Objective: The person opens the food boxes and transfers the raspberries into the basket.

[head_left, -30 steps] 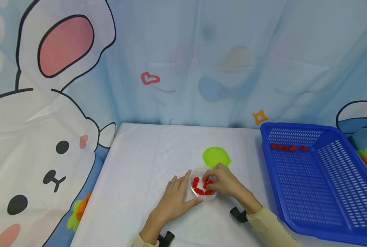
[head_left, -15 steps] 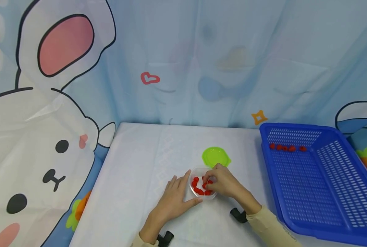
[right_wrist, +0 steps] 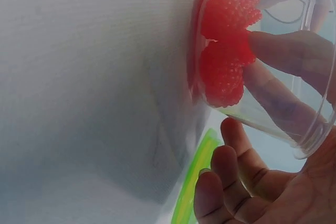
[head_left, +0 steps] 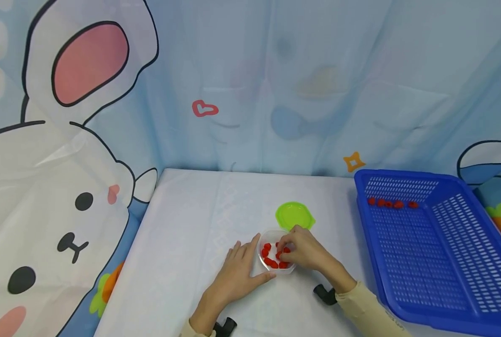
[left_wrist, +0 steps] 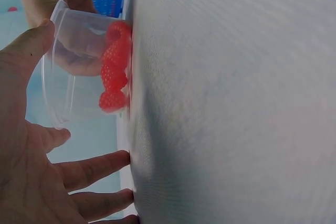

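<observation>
A clear plastic tub (head_left: 262,262) stands on the white cloth with several red raspberries (left_wrist: 113,77) on its bottom. My left hand (head_left: 237,276) braces the tub's left side, thumb and index finger touching the rim, the other fingers stretched out and tips on the cloth. From the right, my right hand (head_left: 307,250) reaches over the rim. Inside the tub its thumb and index finger pinch a raspberry (right_wrist: 236,48) in the right wrist view, while the other fingers stay outside, loosely bent. The pinched raspberry is partly hidden among its neighbours.
A green lid (head_left: 294,215) lies just behind the tub. To the right stands a blue slotted basket (head_left: 427,262), with several raspberries (head_left: 397,204) in a row along its far end. A printed curtain (head_left: 250,84) hangs behind the table.
</observation>
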`<state>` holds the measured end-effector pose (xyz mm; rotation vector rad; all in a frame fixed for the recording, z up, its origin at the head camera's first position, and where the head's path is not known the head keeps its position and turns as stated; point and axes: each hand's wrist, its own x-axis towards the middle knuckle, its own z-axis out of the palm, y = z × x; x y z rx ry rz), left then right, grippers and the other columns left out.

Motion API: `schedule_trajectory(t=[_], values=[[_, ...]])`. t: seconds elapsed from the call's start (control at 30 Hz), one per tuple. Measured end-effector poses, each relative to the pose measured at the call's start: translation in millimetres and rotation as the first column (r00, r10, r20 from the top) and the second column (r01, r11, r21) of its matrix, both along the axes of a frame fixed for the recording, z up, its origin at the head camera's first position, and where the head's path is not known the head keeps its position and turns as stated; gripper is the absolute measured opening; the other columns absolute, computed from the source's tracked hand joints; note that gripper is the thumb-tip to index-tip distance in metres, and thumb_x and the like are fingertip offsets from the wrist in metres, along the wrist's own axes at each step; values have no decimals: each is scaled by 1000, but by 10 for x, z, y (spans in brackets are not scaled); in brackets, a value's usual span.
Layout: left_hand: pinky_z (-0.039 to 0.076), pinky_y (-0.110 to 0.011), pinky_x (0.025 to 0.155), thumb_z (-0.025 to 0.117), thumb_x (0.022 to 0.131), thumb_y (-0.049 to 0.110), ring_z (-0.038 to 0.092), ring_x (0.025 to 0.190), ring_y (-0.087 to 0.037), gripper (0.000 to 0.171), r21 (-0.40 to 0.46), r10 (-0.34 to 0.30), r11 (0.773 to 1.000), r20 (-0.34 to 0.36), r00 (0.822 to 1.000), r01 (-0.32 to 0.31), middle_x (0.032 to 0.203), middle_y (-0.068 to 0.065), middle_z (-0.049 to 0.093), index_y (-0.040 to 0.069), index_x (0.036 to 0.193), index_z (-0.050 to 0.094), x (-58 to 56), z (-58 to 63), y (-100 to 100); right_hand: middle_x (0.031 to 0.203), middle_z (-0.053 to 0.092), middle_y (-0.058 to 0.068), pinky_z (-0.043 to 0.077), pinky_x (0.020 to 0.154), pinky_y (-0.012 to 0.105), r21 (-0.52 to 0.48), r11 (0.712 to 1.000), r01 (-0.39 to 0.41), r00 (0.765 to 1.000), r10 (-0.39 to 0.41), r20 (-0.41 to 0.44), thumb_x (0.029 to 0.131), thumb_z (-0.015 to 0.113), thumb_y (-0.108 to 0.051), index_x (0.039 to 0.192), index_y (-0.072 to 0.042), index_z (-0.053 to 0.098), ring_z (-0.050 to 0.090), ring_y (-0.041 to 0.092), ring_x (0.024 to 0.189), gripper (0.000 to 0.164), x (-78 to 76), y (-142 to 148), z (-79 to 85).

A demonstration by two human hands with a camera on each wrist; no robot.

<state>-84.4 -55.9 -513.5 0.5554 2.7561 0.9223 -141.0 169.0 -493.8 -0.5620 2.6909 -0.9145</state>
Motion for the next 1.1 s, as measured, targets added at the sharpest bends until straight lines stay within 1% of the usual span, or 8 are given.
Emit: schedule_trajectory(t=[0.23,0.43,0.57,0.7,0.8,0.9,1.0,1.1], values=[[20,-61,115,54,87,75,25,144,-45,99,8,5,1000,9,1000,-5,157,-7,37,22,162,17,11,9,5,86,54,2,42,64,32,-31,999,14,1000,-14,-9,77,82,-10,76,-20,75,46,23,87,12,25,-6,12],[21,-61,115,53,87,76,26,144,-45,99,7,2,1000,8,1000,-2,157,-7,37,21,162,17,13,5,3,92,55,7,46,66,32,-93,995,46,999,-48,-18,78,81,-10,81,-19,76,48,27,92,11,39,8,92],[20,-61,115,53,87,76,25,145,-44,99,7,6,1000,11,1000,-6,157,-7,37,21,162,17,9,7,-4,95,55,10,46,69,36,-149,987,53,997,-60,-45,80,79,-10,84,-19,77,48,30,94,11,25,51,142],[20,-61,115,54,87,75,25,145,-45,99,10,5,1000,18,1000,-6,157,-7,37,21,162,17,11,8,-1,97,56,9,49,74,41,-189,979,78,993,-93,-70,82,78,-10,88,-21,77,50,28,94,12,25,103,206],[20,-62,115,55,87,74,25,144,-45,99,10,5,1000,17,1000,-5,157,-8,37,20,162,18,13,6,4,97,59,8,50,72,40,-206,973,104,989,-123,-84,84,77,-12,93,-20,78,53,25,89,12,32,134,285],[20,-62,115,54,87,75,25,144,-45,100,12,6,1000,16,1000,-6,157,-8,37,20,162,17,13,2,7,95,60,5,49,66,34,-226,966,127,984,-151,-92,86,77,-14,97,-19,78,53,22,83,12,58,161,395],[19,-61,115,53,86,77,24,145,-45,101,15,9,1000,16,1000,-9,157,-8,37,21,162,17,11,-2,6,92,59,3,49,62,31,-271,952,142,980,-174,-96,87,78,-15,99,-17,77,53,21,79,12,103,199,531],[19,-61,115,53,86,78,24,145,-45,101,17,13,1000,17,1000,-14,157,-8,37,21,162,17,10,-3,5,92,60,2,49,63,29,-330,934,137,980,-176,-91,89,77,-14,102,-15,77,54,22,80,14,147,250,686]])
